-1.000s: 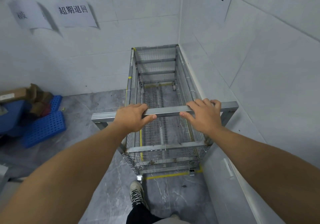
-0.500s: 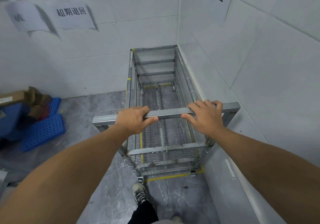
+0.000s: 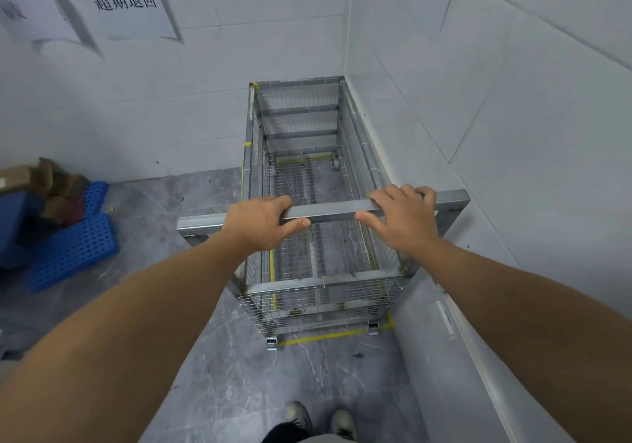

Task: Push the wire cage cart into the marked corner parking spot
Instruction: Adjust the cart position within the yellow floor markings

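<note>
The wire cage cart (image 3: 301, 127) is an empty grey metal mesh cage on small casters. It stands in the corner, its far end against the back wall and its right side along the right wall. Yellow floor tape (image 3: 321, 336) marks the spot's near edge just under the cart's front casters, and more tape shows through the mesh along the left side. My left hand (image 3: 260, 220) and my right hand (image 3: 400, 216) both grip the flat metal handle bar (image 3: 328, 210) at the cart's near end.
Blue perforated plastic pallets (image 3: 73, 247) and crumpled cardboard (image 3: 51, 182) lie on the grey floor at left. Paper signs (image 3: 126, 8) hang on the back wall. A white ledge (image 3: 444, 357) runs along the right wall. My shoes (image 3: 318, 422) stand side by side below.
The cart has rolled slightly deeper into the corner. My trailing foot has come forward, so both shoes now stand together behind the cart. Both hands kept their grip.
</note>
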Motion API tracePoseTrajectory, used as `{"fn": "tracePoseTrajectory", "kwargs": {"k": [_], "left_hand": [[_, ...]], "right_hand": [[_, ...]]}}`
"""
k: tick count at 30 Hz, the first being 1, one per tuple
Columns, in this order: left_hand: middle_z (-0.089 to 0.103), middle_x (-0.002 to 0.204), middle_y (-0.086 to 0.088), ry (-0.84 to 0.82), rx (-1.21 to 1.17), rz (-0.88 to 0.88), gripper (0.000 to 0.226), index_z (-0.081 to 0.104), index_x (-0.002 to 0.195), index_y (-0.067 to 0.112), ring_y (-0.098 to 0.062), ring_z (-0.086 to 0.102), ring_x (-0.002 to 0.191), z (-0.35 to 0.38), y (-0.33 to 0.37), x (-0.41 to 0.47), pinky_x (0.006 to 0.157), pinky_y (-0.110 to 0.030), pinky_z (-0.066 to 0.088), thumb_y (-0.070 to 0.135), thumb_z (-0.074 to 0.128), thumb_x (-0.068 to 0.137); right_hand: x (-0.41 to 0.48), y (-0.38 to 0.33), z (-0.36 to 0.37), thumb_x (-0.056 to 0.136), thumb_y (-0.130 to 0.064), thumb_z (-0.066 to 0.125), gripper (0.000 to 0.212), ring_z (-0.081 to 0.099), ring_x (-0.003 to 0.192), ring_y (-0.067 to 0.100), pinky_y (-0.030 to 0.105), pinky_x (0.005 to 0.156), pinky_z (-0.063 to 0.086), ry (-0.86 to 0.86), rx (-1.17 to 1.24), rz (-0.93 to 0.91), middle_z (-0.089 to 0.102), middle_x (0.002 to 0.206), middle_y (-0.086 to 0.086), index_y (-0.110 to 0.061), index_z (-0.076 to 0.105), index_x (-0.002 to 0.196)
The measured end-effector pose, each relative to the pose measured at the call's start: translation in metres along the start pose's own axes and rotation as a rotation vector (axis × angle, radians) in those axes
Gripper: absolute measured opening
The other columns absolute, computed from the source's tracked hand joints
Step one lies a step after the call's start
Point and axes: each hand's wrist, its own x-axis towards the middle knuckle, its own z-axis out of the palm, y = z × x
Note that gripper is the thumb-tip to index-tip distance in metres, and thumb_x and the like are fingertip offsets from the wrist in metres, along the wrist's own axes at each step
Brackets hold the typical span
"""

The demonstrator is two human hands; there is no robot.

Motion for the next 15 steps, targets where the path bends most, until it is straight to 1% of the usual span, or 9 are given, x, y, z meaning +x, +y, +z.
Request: {"fn": "tracePoseTrajectory", "kwargs": {"k": [3, 5, 8, 9, 11, 13, 15], "left_hand": [[0.059, 0.093, 0.008, 0.013, 0.023, 0.018, 0.071, 0.051, 0.109, 0.032, -0.016, 0.058, 0.082, 0.001, 0.0, 0.0, 0.061, -0.033, 0.043, 0.085, 0.016, 0.077], [0.061, 0.103, 0.006, 0.005, 0.037, 0.03, 0.073, 0.05, 0.12, 0.032, -0.019, 0.059, 0.092, 0.004, -0.001, -0.001, 0.069, -0.037, 0.048, 0.083, 0.017, 0.079], [0.061, 0.109, 0.005, 0.011, 0.057, 0.018, 0.073, 0.05, 0.122, 0.032, -0.021, 0.059, 0.099, 0.007, 0.003, -0.001, 0.08, -0.042, 0.049, 0.083, 0.018, 0.081], [0.061, 0.108, 0.006, 0.015, 0.063, 0.006, 0.072, 0.051, 0.12, 0.032, -0.021, 0.059, 0.099, 0.007, 0.006, -0.001, 0.082, -0.043, 0.048, 0.083, 0.018, 0.081], [0.06, 0.1, 0.006, 0.023, 0.074, -0.006, 0.071, 0.053, 0.112, 0.03, -0.02, 0.059, 0.093, 0.008, 0.008, -0.002, 0.085, -0.042, 0.045, 0.083, 0.016, 0.081], [0.056, 0.088, 0.008, 0.031, 0.067, -0.013, 0.069, 0.051, 0.098, 0.029, -0.018, 0.055, 0.083, 0.006, 0.01, -0.002, 0.082, -0.039, 0.043, 0.083, 0.012, 0.078], [0.051, 0.08, 0.009, 0.048, 0.064, -0.016, 0.065, 0.046, 0.088, 0.028, -0.016, 0.049, 0.075, 0.004, 0.011, -0.003, 0.079, -0.038, 0.04, 0.083, 0.013, 0.078]], "right_hand": [[0.0, 0.002, -0.001, 0.092, -0.072, 0.031, 0.051, 0.052, 0.099, 0.018, 0.048, 0.093, 0.028, -0.012, -0.002, -0.02, 0.062, 0.104, -0.009, -0.034, 0.058, 0.112], [-0.001, 0.006, -0.002, 0.091, -0.072, 0.029, 0.05, 0.052, 0.098, 0.019, 0.049, 0.093, 0.028, -0.02, -0.002, -0.046, 0.061, 0.105, -0.009, -0.035, 0.055, 0.114], [0.0, 0.009, -0.005, 0.091, -0.071, 0.027, 0.049, 0.054, 0.098, 0.02, 0.05, 0.095, 0.029, -0.053, -0.007, -0.069, 0.062, 0.105, -0.009, -0.036, 0.051, 0.116], [0.0, 0.01, -0.005, 0.092, -0.071, 0.027, 0.048, 0.055, 0.098, 0.021, 0.051, 0.096, 0.029, -0.067, -0.006, -0.074, 0.062, 0.104, -0.008, -0.036, 0.051, 0.116], [0.0, 0.013, -0.005, 0.092, -0.07, 0.03, 0.048, 0.056, 0.099, 0.023, 0.052, 0.099, 0.03, -0.068, -0.006, -0.091, 0.063, 0.104, -0.007, -0.035, 0.052, 0.116], [0.001, 0.016, -0.006, 0.09, -0.07, 0.032, 0.049, 0.057, 0.098, 0.024, 0.052, 0.099, 0.03, -0.066, -0.012, -0.096, 0.065, 0.102, -0.007, -0.034, 0.054, 0.114], [0.001, 0.016, -0.006, 0.089, -0.069, 0.033, 0.049, 0.058, 0.096, 0.025, 0.053, 0.099, 0.03, -0.059, -0.013, -0.097, 0.066, 0.1, -0.006, -0.033, 0.057, 0.11]]}}
